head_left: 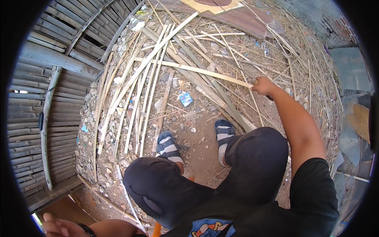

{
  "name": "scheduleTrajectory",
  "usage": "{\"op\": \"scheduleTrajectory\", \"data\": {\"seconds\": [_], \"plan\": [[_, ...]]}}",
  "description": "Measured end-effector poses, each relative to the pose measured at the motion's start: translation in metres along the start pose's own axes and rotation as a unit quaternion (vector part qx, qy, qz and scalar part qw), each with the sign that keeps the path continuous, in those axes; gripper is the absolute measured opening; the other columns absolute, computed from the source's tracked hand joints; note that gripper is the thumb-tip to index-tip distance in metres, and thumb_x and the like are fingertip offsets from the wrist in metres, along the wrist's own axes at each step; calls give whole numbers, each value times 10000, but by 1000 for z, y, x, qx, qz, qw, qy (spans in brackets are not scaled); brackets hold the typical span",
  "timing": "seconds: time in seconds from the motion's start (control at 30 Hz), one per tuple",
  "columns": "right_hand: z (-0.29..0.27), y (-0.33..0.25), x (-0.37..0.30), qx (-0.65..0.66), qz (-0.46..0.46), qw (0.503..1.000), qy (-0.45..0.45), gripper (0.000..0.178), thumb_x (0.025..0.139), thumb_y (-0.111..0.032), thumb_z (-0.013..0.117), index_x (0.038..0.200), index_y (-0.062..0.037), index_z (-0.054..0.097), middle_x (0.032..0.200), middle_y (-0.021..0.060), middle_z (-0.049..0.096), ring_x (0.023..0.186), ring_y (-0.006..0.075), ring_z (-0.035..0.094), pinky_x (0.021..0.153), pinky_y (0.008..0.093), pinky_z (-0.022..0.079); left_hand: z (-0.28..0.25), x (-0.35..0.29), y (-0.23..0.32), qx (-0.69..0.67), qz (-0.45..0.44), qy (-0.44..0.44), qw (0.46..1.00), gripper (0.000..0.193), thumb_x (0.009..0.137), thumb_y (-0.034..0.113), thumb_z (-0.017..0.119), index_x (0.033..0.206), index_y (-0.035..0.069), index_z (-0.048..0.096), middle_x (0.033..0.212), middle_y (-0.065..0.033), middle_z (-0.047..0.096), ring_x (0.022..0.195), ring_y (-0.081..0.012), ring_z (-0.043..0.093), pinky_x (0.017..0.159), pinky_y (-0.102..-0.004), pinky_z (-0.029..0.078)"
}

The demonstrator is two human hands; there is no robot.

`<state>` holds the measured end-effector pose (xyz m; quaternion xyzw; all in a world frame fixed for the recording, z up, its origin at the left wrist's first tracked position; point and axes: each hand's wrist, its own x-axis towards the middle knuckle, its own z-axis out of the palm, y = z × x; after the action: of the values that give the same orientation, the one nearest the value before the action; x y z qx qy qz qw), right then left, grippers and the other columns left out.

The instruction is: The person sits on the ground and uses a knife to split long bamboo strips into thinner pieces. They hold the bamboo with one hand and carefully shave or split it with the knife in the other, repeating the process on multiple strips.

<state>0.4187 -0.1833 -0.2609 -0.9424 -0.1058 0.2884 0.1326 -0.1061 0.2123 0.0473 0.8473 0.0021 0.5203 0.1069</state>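
Note:
My right hand (262,86), arm stretched forward, is closed round the end of a long pale bamboo strip (201,71). From the fist the strip runs leftward, across other bamboo strips on the ground. Down at the lower left, partly lost in the dark rim, my left hand (59,226) is loosely open with bent fingers, and I see nothing in it. Beyond my feet lies a loose pile of split bamboo strips (152,81), with a wider pale strip (158,50) slanting over the top.
A bamboo-slat wall (59,110) with an upright pole (49,126) stands at the left. Brown boards (248,19) lie at the far side. Dry straw and shavings (312,91) cover the ground at right. A blue wrapper (185,98) lies beyond my sandalled feet (167,145).

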Motion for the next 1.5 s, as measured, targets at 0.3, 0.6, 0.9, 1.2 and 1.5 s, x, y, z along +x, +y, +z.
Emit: {"op": "scheduleTrajectory", "data": {"seconds": [0.3, 0.6, 0.9, 1.2, 1.5], "plan": [[68, 115, 70, 3, -47, 994, 101, 471, 721, -195, 754, 1104, 39, 611, 1088, 273, 657, 1023, 407, 641, 891, 443, 504, 94, -47, -4, 90, -326, -449, 827, 290, 844, 155, 741, 1014, -35, 602, 700, -36, 548, 628, -123, 517, 598, -259, 416], [75, 149, 63, -33, -18, 998, 45, 478, 780, -220, 718, 1162, 33, 581, 1086, 302, 655, 1063, 431, 631, 921, 470, 500, 116, -25, 11, 89, -321, -444, 832, 277, 805, 160, 773, 975, -11, 637, 662, -91, 586, 580, -199, 583, 556, -310, 466], [117, 176, 10, 165, -4, 984, -73, 656, 778, -228, 768, 1273, 106, 496, 1127, 272, 663, 1098, 381, 640, 955, 417, 485, 107, -21, 29, 73, -310, -430, 845, 263, 813, 177, 774, 957, 0, 645, 653, -85, 581, 564, -202, 589, 552, -316, 464], [9, 132, -69, 147, -67, 987, -17, 558, 747, -171, 801, 1193, 61, 560, 1000, 174, 680, 915, 264, 653, 847, 370, 494, 104, -10, 40, -33, -289, -376, 880, 204, 830, 148, 769, 941, 5, 673, 658, -66, 583, 560, -148, 560, 539, -284, 443], [-221, -4, -188, 97, -191, 973, 80, 298, 793, -37, 750, 1046, -12, 595, 886, 48, 648, 806, 146, 589, 775, 310, 482, 217, 48, 74, -177, -107, -354, 912, 205, 859, 165, 749, 989, 22, 682, 726, -39, 623, 660, -146, 591, 633, -294, 486]]}}
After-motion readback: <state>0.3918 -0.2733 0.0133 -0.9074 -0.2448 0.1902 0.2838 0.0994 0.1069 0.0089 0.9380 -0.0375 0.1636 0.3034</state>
